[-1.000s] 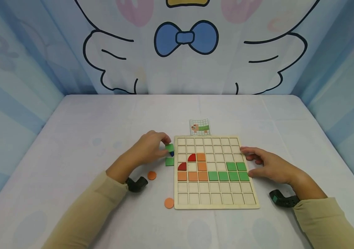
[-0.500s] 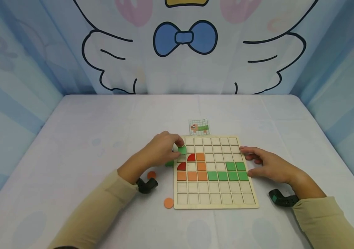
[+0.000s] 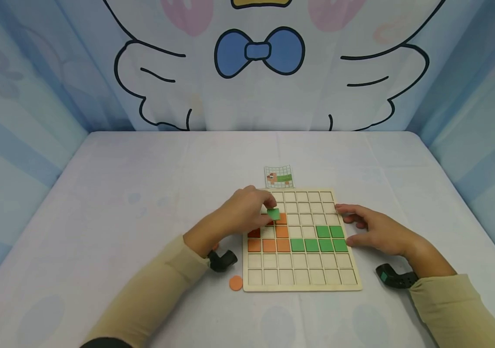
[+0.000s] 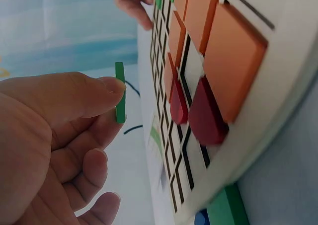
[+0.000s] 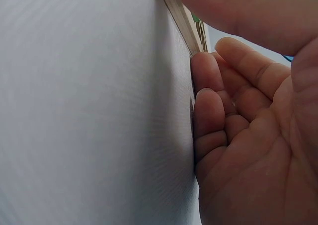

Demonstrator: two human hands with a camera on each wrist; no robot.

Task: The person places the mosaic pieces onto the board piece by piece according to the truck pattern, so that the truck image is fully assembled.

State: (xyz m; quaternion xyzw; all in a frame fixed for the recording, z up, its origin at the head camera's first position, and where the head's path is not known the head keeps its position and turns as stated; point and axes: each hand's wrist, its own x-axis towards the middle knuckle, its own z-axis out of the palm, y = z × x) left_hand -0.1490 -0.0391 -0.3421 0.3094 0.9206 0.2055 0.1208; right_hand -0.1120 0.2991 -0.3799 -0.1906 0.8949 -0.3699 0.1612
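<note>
Between thumb and forefinger, my left hand (image 3: 243,211) pinches a green square tile (image 3: 274,214). It holds the tile over the upper left part of a wooden grid board (image 3: 304,278); in the left wrist view the pinched tile (image 4: 120,92) is edge-on and apart from the board. Orange squares (image 3: 283,232), red quarter-round tiles (image 4: 206,115) and several green squares (image 3: 311,245) sit in the grid. At the board's right edge, my right hand (image 3: 375,233) rests on the table with relaxed fingers, its thumb and fingertips against the wooden side.
Behind the board lies a small picture card (image 3: 279,177) with a grid pattern. An orange disc (image 3: 236,283) is by the lower left corner; my left wrist mostly hides another. Beside the left edge, the left wrist view shows a green piece (image 4: 228,207) and a blue piece (image 4: 200,217).
My left hand has picked up the green tile from beside the board and carried it rightward over the grid. The right hand stays at the board's edge.
</note>
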